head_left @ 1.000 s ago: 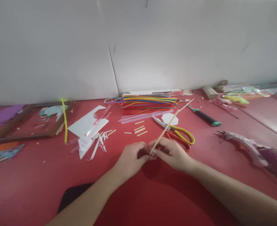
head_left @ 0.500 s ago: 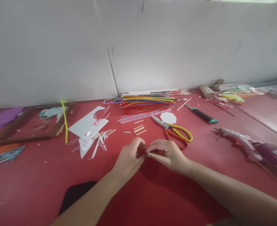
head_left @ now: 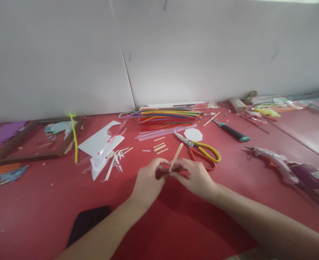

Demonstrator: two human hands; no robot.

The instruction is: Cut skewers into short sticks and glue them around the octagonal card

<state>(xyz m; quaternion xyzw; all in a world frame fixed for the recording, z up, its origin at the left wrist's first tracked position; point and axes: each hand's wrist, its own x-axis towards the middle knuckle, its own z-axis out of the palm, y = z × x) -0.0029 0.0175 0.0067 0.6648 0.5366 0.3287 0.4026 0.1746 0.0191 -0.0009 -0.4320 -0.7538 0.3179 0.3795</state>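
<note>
A thin wooden stick point(head_left: 177, 156) points up and away, its lower end pinched between the fingertips of my two hands. My left hand point(head_left: 150, 180) has thumb and forefinger closed at that end. From the other side, my right hand point(head_left: 193, 177) grips the same spot, fingers curled. Just beyond lie several short cut wooden pieces point(head_left: 159, 147). Scissors point(head_left: 200, 147) with one yellow and one red handle rest slightly open past my right hand, touching or close to a white octagonal piece point(head_left: 193, 134).
A bundle of coloured pipe cleaners point(head_left: 170, 116) lies by the wall. White scraps point(head_left: 100, 144) and a wooden frame point(head_left: 34, 157) are to the left. A utility knife point(head_left: 232, 131) and a glue gun point(head_left: 276, 162) lie right. A dark phone-like slab point(head_left: 87, 222) sits by my left forearm.
The wooden stick has swung up into plain view between my fingertips; before, it lay low along my right hand. My hands have stayed in nearly the same place.
</note>
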